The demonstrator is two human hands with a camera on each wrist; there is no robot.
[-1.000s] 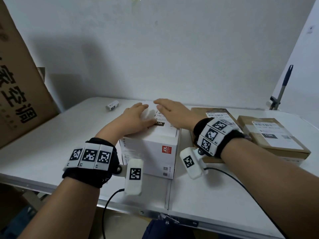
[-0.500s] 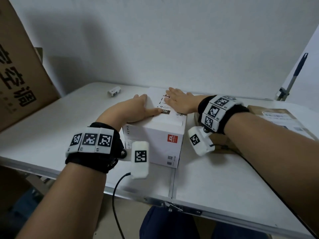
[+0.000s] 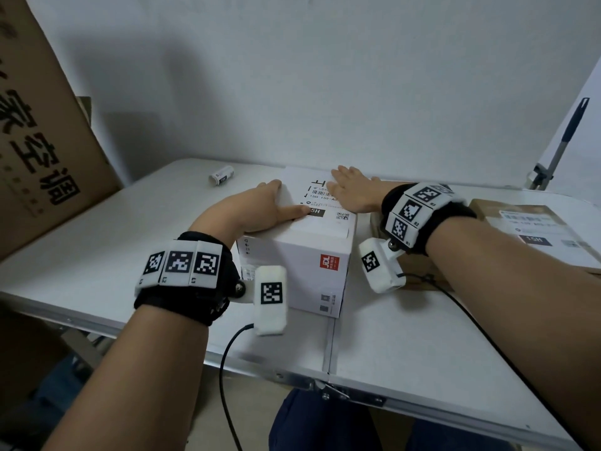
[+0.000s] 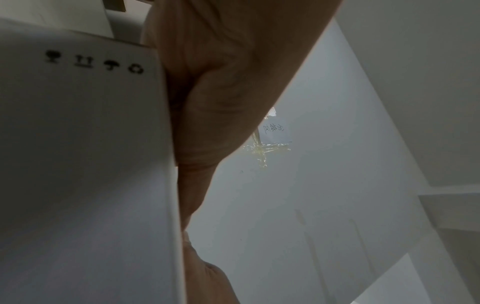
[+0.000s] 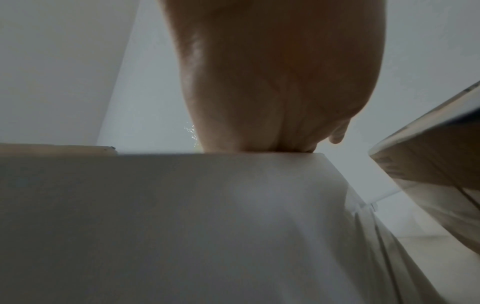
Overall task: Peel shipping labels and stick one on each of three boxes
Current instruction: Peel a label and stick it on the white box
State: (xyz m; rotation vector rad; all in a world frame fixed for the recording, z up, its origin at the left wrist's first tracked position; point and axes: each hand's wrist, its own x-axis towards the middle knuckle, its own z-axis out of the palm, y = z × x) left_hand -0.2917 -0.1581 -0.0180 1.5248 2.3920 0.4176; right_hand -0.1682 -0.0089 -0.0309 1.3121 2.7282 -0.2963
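A white box (image 3: 312,268) stands on the table's middle with a shipping label (image 3: 322,206) on its top. My left hand (image 3: 260,206) lies flat on the box's left top edge, its thumb stretched onto the label. My right hand (image 3: 353,190) presses flat on the label's right side with straight fingers. In the left wrist view the palm of my left hand (image 4: 221,82) rests against the white box (image 4: 78,164). The right wrist view shows my right hand (image 5: 272,82) resting on the white box (image 5: 182,216). A brown box (image 3: 533,229) with a label lies at the right.
A second brown box (image 3: 419,271) lies under my right wrist, mostly hidden. A small white roll (image 3: 221,175) lies at the table's (image 3: 97,242) back left. A large cardboard box (image 3: 39,141) leans at the left. A blue-handled pole (image 3: 566,138) stands at the right.
My right hand has slid from the label's left part toward the box's far right side, flat on the label. My left hand stays flat on the box. The head view shifted.
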